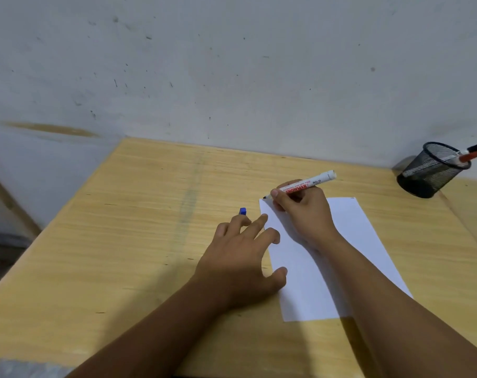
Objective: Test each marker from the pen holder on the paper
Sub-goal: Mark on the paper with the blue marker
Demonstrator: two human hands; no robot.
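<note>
A marker point(304, 184) is being tried on the paper point(349, 241): it is gripped in the curled fingers of the right hand point(304, 211), its dark tip set at the far left corner of the sheet. The left hand point(240, 257) is spread flat, its fingers pressing the sheet's left edge to the worktop point(122, 241). A blue cap point(242, 211) lies just beyond them. A short stroke seems called for next; no ink mark can be made out yet. The marker is white-barrelled with red lettering. Two more wait in the pen holder point(430, 170) at far right.
</note>
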